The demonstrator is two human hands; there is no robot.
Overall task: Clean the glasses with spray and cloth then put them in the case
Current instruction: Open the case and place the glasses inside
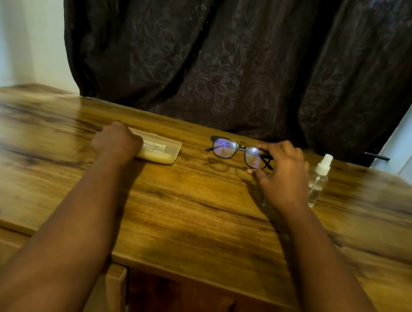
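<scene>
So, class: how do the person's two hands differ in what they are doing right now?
The left hand is curled, knuckles up, on the near end of the case; the right hand has its fingers spread and pinches the glasses by one side.
The left hand sits low on the table; the right hand holds the glasses lifted above their shadow.
Both reach forward over the table.

One glasses, one case, one bottle
</scene>
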